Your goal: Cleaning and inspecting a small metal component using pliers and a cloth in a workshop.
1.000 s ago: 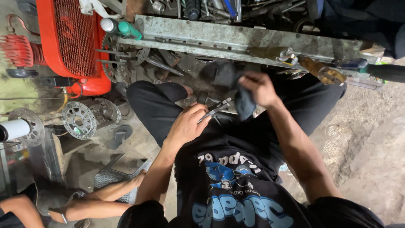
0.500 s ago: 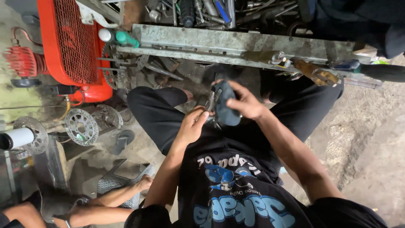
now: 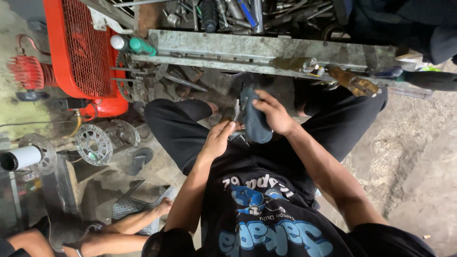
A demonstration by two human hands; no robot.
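Upper left stands the red compressor point(image 3: 81, 52); across the top runs the grey metal bench rail point(image 3: 266, 47). At centre, the right hand point(image 3: 273, 112) grips a dark cloth point(image 3: 254, 121) around a small metal part point(image 3: 236, 112) (mostly hidden), which the left hand point(image 3: 216, 140) pinches from below. Best to steady the part firmly and wipe slowly.

Dark blue cloth point(image 3: 254, 121) — bunched, upright, wrapped round a small metal part point(image 3: 236, 110) over the lap.

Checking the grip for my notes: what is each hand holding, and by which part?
The right hand grips a dark blue cloth wrapped over a metal part. The left hand pinches that part's lower end; what it is cannot be told.
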